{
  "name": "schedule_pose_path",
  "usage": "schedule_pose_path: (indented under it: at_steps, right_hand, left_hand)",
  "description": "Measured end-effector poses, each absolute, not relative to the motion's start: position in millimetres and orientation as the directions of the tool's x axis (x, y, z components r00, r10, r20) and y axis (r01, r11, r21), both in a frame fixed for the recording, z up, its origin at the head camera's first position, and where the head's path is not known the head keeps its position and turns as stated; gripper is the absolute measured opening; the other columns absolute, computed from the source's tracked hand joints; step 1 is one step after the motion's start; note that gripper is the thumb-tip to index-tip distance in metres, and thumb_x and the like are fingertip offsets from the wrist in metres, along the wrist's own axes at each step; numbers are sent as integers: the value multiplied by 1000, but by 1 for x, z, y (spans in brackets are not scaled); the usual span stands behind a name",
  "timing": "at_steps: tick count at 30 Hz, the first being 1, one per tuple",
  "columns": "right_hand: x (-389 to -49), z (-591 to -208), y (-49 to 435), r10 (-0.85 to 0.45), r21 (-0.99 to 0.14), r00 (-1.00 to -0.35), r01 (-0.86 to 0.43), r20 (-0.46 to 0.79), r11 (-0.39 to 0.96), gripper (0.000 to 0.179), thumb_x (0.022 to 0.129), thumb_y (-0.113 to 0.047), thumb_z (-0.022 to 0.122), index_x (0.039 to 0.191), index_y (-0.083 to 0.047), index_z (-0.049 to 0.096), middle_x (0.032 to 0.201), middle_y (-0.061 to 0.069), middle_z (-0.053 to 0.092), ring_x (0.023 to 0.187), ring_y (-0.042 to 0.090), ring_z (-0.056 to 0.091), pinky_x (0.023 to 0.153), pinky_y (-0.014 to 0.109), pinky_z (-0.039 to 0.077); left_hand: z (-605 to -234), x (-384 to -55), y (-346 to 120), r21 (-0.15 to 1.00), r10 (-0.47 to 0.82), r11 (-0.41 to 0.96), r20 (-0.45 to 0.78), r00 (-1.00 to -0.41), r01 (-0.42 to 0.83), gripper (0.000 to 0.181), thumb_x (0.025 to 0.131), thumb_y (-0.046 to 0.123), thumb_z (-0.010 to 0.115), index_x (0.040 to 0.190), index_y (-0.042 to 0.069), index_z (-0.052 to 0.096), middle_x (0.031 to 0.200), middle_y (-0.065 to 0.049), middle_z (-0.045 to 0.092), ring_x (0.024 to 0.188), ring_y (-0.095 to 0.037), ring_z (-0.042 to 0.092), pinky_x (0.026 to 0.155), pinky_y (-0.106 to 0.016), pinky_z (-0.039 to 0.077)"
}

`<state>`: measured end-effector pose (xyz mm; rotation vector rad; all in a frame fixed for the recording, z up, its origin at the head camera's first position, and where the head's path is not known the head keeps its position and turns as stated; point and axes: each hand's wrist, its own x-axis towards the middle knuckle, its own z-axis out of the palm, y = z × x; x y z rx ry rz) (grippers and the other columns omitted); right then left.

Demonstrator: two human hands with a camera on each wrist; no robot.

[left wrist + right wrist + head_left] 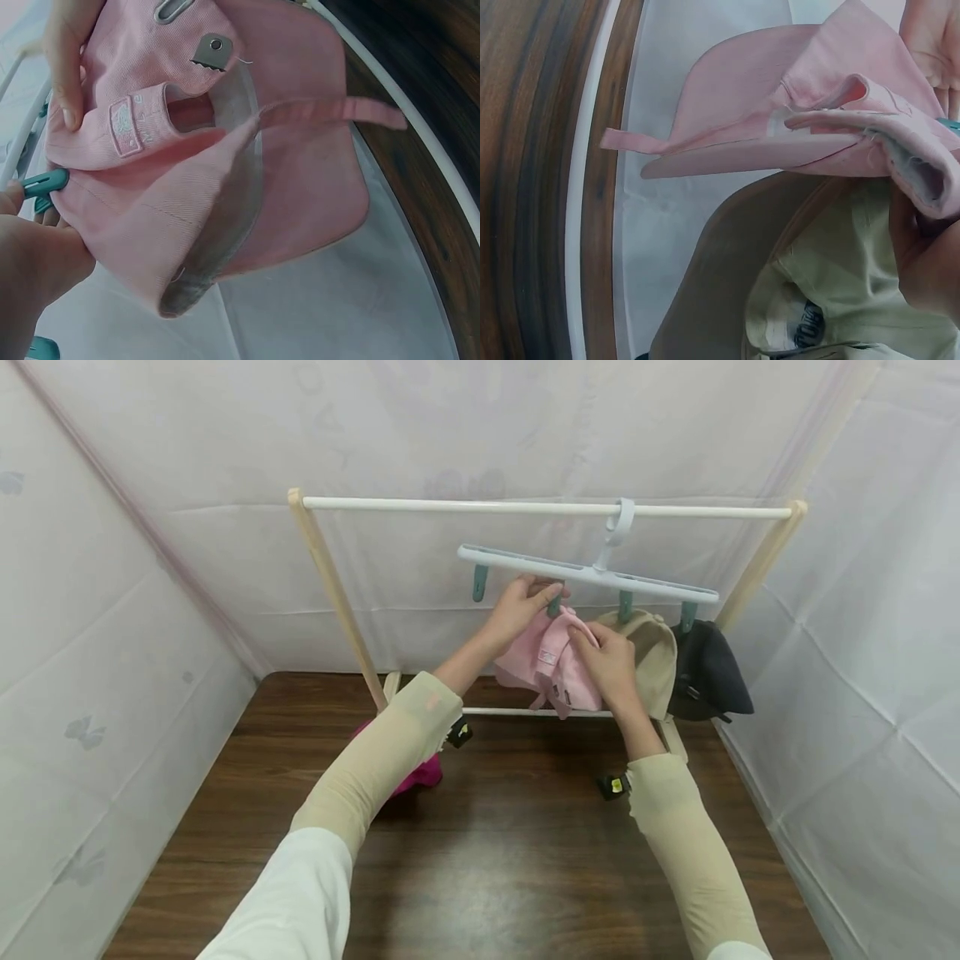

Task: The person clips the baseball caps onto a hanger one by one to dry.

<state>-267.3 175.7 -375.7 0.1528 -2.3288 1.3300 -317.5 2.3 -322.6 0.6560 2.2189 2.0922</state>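
A pink cap (525, 652) hangs crown up below a pale clip hanger (525, 560), its strap dangling. My left hand (517, 610) pinches a green clip (46, 182) at the cap's top edge, thumb on the clip's end in the left wrist view. Fingers of that hand go behind the cap and are partly hidden. With thumb and fingers, my right hand (611, 664) grips the cap's fabric on its right side. Just beside that hand, a beige cap (657, 664) hangs from another green clip (626, 607).
A black cap (712, 668) hangs at the hanger's right end; a bare green clip (480, 583) is at its left end. The hanger hooks over a white rail (450, 506) between wooden posts. Something magenta (423, 774) lies on the brown wooden surface (487, 860), partly behind my left arm.
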Motion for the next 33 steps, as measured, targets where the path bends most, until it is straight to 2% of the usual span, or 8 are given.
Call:
schedule_pose_path:
  at_steps: [7,13,19,26,30,33]
  right_hand:
    - [-265,-377,177,107,-771,-888,-322,448,550,29,96,-35,69,111,-11,78,103,10,76,86,22,66,68,27,46]
    - [-264,-374,181,94,-742,-870,-352,484,570,30,97,-35,69,111,-10,77,103,10,77,86,25,68,69,29,47]
    - [-262,-377,182,82,-728,-859,-374,506,574,28,97,-32,69,112,-9,77,100,11,77,84,22,69,69,23,48]
    - [-258,-376,182,65,-752,-864,-396,500,527,26,98,-26,69,114,-7,75,102,14,76,86,22,71,68,14,50]
    - [-257,-375,184,82,-765,-862,-395,500,509,26,99,-22,68,118,-5,73,110,15,75,94,27,72,76,19,52]
    - [-255,-374,184,86,-770,-861,-400,502,496,27,99,-19,68,120,-3,71,114,15,74,100,30,71,83,28,56]
  left_hand:
    - [-323,-316,0,957,305,7,275,-912,291,37,105,20,59,134,-2,54,122,-18,70,111,-26,68,99,-27,52]
    - [-322,-315,2,948,311,13,298,-902,318,38,106,19,57,137,-2,51,124,-19,69,116,-25,66,101,-27,50]
    - [-327,-312,-4,913,345,92,346,-873,398,40,105,15,58,142,1,49,131,-17,66,124,-26,61,102,-28,50]
    - [-337,-305,-19,866,356,122,418,-836,485,43,102,5,60,143,-3,49,133,-22,63,123,-32,61,105,-32,49]
    - [-343,-300,-28,853,377,139,425,-823,504,42,103,10,60,141,-5,51,135,-20,63,124,-30,61,105,-33,49]
    - [-347,-296,-33,843,395,161,421,-816,513,40,105,14,59,140,-4,53,137,-18,62,123,-28,62,104,-34,50]
